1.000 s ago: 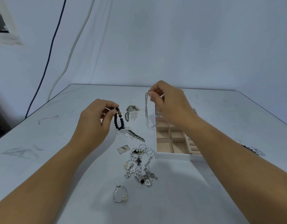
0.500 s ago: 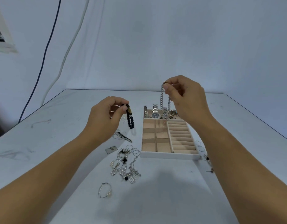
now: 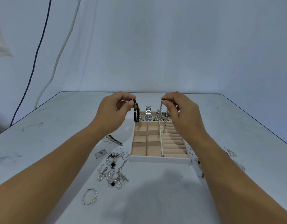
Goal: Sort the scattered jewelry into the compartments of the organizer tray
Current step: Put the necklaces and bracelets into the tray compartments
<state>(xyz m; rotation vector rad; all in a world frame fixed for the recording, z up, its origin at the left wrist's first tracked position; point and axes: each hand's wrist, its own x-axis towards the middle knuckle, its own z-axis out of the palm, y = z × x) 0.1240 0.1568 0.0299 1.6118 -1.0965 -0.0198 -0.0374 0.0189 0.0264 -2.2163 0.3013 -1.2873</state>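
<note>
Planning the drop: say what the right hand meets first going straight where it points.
Way looks free for the right hand; its dangling chain may brush the watches in the tray, depth unclear.

Dark glossy beads on the bracelet point(image 3: 136, 120), one brassy gold bead among them. The chain point(image 3: 160, 113) is bright silvery metal. There's a watch point(image 3: 148, 117) with a polished metal band. The tray point(image 3: 160, 160) has a smooth white rim and a matt beige lining that looks velvety. The desk point(image 3: 155, 199) is pale and smooth with a faint sheen and scuffs. The loose pile point(image 3: 113, 168) is silvery metal and pearly beads. The backdrop point(image 3: 155, 46) looks like matt cloth.
</note>
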